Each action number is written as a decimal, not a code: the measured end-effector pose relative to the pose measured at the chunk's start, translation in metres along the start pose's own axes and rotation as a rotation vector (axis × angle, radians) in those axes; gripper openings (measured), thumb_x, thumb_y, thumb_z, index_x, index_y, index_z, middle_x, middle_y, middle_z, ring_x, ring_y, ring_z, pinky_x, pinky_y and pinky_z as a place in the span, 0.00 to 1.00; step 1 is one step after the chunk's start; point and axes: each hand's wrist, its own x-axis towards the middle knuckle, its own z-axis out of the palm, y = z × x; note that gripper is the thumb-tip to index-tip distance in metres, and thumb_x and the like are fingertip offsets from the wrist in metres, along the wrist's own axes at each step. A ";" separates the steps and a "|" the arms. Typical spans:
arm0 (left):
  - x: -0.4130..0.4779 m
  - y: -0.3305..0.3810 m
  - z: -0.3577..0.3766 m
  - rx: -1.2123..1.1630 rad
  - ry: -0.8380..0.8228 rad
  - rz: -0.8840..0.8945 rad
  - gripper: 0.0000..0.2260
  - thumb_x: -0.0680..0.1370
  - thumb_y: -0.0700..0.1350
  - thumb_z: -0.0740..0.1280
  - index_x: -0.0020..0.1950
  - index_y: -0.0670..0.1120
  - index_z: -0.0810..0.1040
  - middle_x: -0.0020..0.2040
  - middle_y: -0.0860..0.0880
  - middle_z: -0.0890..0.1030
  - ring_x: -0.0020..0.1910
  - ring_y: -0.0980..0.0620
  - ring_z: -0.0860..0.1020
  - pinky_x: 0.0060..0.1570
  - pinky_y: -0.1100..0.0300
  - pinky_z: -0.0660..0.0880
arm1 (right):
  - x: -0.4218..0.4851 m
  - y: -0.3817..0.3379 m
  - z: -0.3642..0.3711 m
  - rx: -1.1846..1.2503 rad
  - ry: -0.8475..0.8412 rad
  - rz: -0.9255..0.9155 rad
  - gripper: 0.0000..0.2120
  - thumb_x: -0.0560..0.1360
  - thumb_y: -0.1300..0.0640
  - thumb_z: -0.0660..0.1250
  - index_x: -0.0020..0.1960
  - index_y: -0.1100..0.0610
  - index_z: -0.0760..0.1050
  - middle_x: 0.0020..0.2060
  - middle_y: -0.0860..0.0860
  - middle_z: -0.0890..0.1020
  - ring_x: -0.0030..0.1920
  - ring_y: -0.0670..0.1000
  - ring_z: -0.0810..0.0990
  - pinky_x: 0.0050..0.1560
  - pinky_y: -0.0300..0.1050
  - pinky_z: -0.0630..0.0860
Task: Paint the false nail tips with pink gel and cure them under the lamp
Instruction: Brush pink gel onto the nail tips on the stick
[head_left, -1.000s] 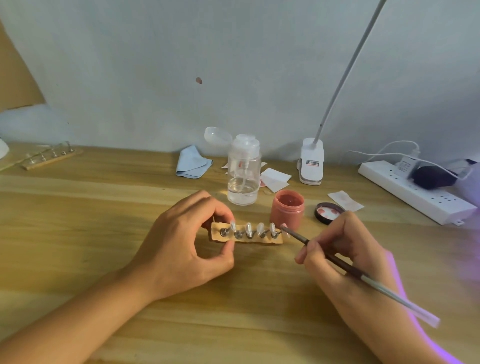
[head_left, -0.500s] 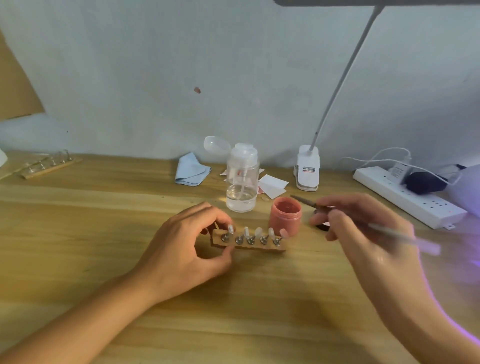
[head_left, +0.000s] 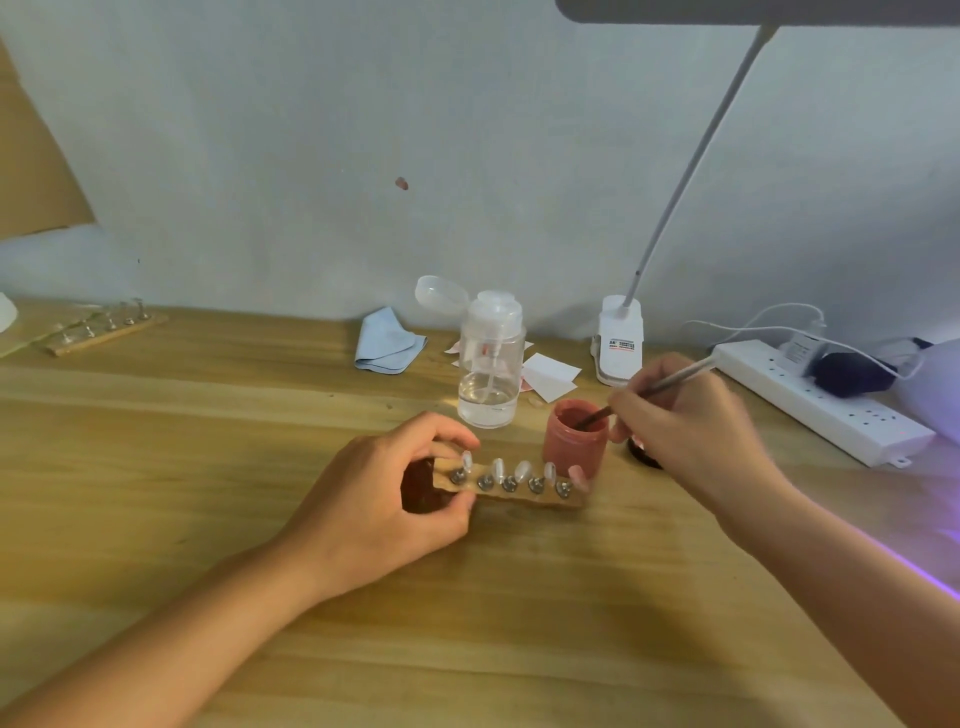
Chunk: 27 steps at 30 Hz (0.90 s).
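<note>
Pink gel jar (head_left: 574, 441) just far of strip (head_left: 519, 496), right end, within easy reach | right hand (head_left: 691, 415) pinches brush (head_left: 675, 379), bristles in jar to load | left hand (head_left: 374, 499) grips strip's left end to steady tips (head_left: 522, 469) | rightmost tip looks pink, others bare

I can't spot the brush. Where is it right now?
Head view, right of centre: the right hand holds the brush, its tip dipped in the open pink jar just behind the right end of the nail strip.
</note>
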 end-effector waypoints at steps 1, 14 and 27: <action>0.000 0.000 0.000 0.000 0.008 0.000 0.14 0.68 0.53 0.70 0.53 0.56 0.78 0.46 0.64 0.83 0.45 0.58 0.83 0.47 0.59 0.77 | -0.005 0.001 -0.001 0.090 0.073 -0.028 0.08 0.74 0.56 0.66 0.36 0.52 0.75 0.29 0.48 0.83 0.30 0.46 0.76 0.35 0.48 0.73; -0.004 0.007 -0.002 0.111 0.116 0.143 0.12 0.70 0.51 0.69 0.53 0.55 0.80 0.42 0.63 0.80 0.35 0.59 0.80 0.38 0.64 0.76 | -0.079 0.017 0.001 0.143 0.143 -0.435 0.07 0.67 0.59 0.67 0.41 0.49 0.74 0.34 0.48 0.80 0.41 0.50 0.80 0.44 0.47 0.76; -0.003 0.004 -0.001 0.129 0.119 0.143 0.11 0.70 0.52 0.69 0.52 0.55 0.80 0.41 0.61 0.81 0.34 0.59 0.80 0.37 0.67 0.75 | -0.076 0.018 0.006 0.116 0.136 -0.395 0.09 0.70 0.62 0.72 0.38 0.54 0.72 0.32 0.50 0.82 0.40 0.54 0.81 0.39 0.56 0.76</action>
